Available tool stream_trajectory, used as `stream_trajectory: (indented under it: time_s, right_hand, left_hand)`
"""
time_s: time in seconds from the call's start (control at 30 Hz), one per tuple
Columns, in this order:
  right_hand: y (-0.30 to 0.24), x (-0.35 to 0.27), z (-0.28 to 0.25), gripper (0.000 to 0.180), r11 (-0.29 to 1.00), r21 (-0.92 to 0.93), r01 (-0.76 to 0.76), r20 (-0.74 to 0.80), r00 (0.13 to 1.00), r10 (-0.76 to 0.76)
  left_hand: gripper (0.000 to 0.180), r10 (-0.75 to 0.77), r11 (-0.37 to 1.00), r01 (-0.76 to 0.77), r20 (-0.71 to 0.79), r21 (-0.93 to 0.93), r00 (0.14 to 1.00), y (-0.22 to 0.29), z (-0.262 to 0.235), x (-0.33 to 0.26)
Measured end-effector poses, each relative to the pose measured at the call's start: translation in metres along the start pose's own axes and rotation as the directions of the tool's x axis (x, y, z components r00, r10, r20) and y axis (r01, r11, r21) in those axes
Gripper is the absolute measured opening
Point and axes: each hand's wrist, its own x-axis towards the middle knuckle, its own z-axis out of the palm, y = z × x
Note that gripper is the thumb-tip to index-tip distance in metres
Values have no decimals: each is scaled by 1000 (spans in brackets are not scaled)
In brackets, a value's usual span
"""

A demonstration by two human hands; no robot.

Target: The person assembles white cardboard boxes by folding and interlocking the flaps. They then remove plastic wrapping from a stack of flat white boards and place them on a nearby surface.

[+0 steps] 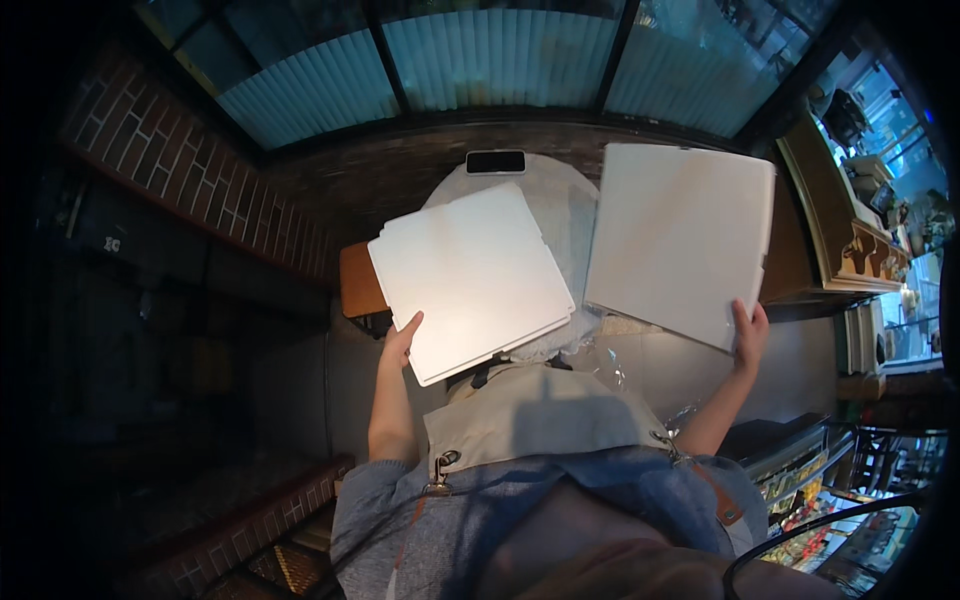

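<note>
My left hand [402,340] grips the lower left edge of several stacked flat white cardboard sheets [475,280], with the thumb on top. The stack tilts over a round table [572,215] covered in a pale cloth, and small notches and tabs show along its edges. My right hand [748,335] is closed on the lower right edge of another flat white cardboard piece [682,240], which looks thick or layered. This piece is held up to the right of the stack, with a narrow gap between them. Most of the fingers are hidden beneath the cardboard.
A dark-screened phone [495,162] lies at the table's far edge. An orange-brown stool [362,280] stands left of the table. Clear plastic [617,370] hangs near the apron [560,410]. A wooden counter [835,220] is on the right, a brick wall [200,170] on the left.
</note>
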Motion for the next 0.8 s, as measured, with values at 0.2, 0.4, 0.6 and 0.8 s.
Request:
stream_trajectory:
  time_s: [0.2, 0.4, 0.6, 0.8]
  right_hand:
    - [17, -3, 44, 37, 903, 405, 143, 61, 981, -183]
    - [28, -4, 84, 45, 918, 391, 70, 249, 952, -179]
    - [18, 6, 95, 32, 961, 276, 22, 452, 880, -149]
    - [43, 16, 102, 45, 934, 356, -32, 491, 857, -157]
  left_hand:
    - [87, 128, 907, -26, -215, 421, 968, -11, 4, 31]
    - [53, 771, 587, -693, -28, 419, 636, 117, 89, 13]
    - [25, 946, 255, -950, 158, 179, 283, 274, 147, -120]
    - [23, 867, 398, -905, 261, 150, 424, 273, 125, -148]
